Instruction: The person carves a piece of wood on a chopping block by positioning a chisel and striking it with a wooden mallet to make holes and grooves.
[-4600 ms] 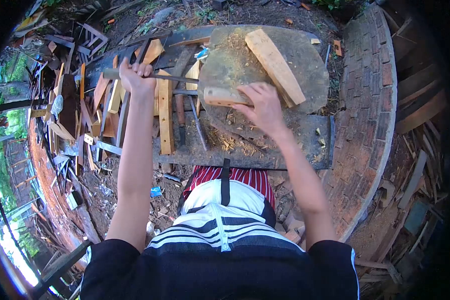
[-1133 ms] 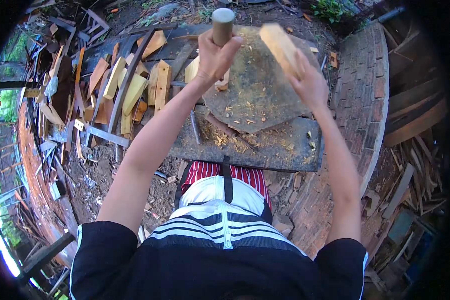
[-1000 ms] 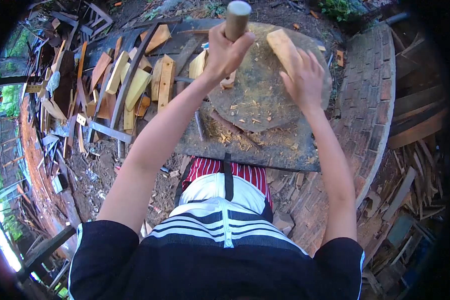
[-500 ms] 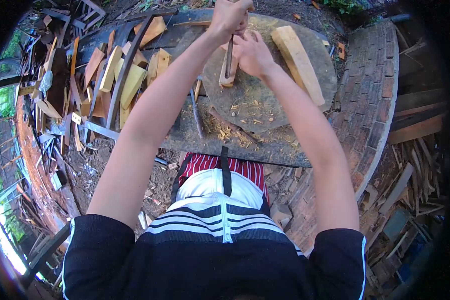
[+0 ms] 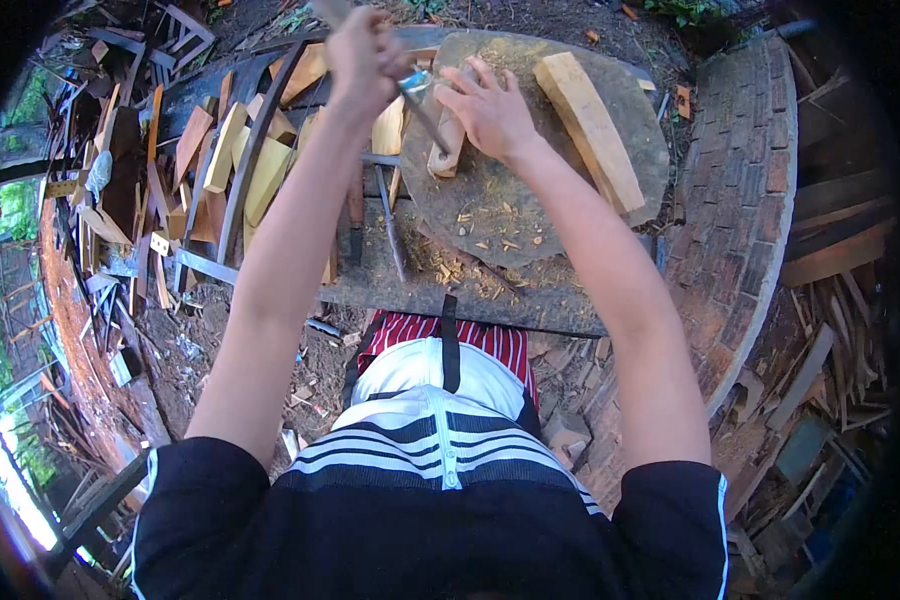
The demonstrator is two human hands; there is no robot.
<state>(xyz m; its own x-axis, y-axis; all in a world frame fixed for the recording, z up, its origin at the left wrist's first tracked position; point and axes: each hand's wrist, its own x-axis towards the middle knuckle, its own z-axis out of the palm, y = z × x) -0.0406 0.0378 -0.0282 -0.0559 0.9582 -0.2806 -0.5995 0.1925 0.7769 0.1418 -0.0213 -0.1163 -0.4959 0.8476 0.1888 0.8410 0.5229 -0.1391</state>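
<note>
My left hand (image 5: 362, 65), a little blurred, is closed round a long chisel-like tool (image 5: 430, 122) at the upper middle. Its thin metal shaft slants down to the right, with a bluish, shiny patch just below the fist. The tip meets a slot near the close end of a narrow wooden block (image 5: 450, 150). My right hand (image 5: 490, 112) lies over the far part of that block, fingers bent and spread, gripping it against a round wooden slab (image 5: 540, 190). Part of the block is hidden under the fingers.
Right of my hand lies a thick squared timber (image 5: 592, 130). Wood chips and a bark-covered stick (image 5: 470, 262) lie near the slab's front. A thin metal tool (image 5: 390, 222) and several wood offcuts (image 5: 265, 180) lie leftward. A curved brick wall (image 5: 735, 190) stands on the right.
My left hand has swung left, tilting the tool away from its earlier line along the block. My right hand stays on the block, which has shifted slightly left.
</note>
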